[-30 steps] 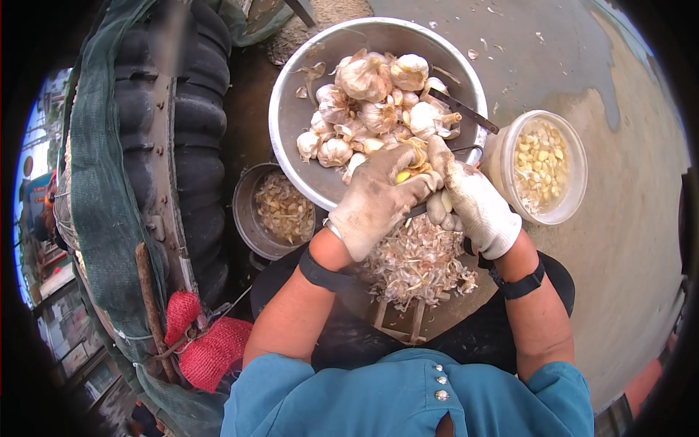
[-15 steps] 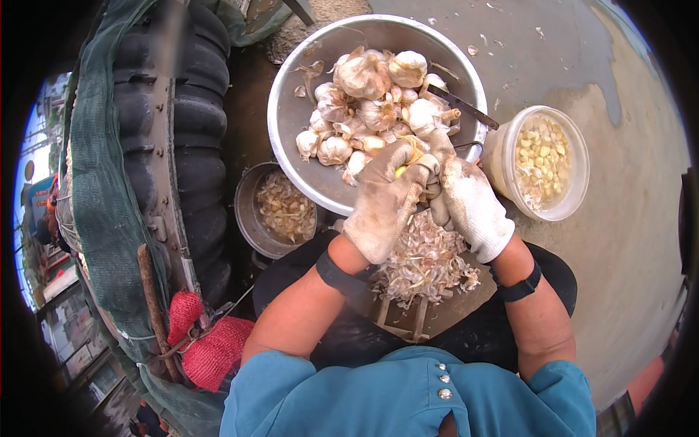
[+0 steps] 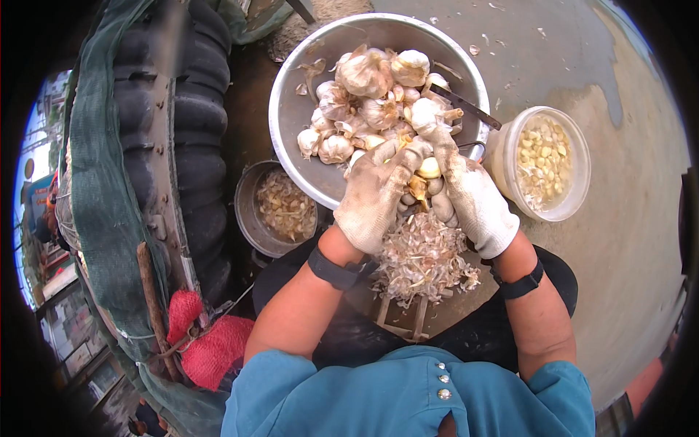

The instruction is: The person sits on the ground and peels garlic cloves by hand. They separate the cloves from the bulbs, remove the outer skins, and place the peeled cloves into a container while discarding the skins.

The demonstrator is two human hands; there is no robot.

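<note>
My left hand (image 3: pixel 377 193) and my right hand (image 3: pixel 475 198), in soiled white work gloves, meet over the near rim of a large metal basin (image 3: pixel 291 156). Between them is a pale, partly peeled garlic clove (image 3: pixel 429 168), with brown papery garlic skin (image 3: pixel 418 189) hanging just below it. Both hands are closed about the clove, fingers curled underneath and partly hidden. Whole garlic bulbs (image 3: pixel 364 75) and loose cloves fill the middle of the basin. A dark knife (image 3: pixel 466 107) lies across its right side. Under my hands is a heap of garlic skins (image 3: pixel 426 266).
A clear plastic tub (image 3: pixel 570 195) of peeled cloves in liquid stands right of the basin. At the left sits a smaller metal pot (image 3: pixel 245 218) holding cloves. Black ribbed tubing (image 3: pixel 200 131), green netting (image 3: pixel 109 182) and a red mesh bag (image 3: pixel 215 349) line the left side.
My hands have moved slightly apart, and the pale clove and its brown skin now show between them. The right hand has turned a little outward.
</note>
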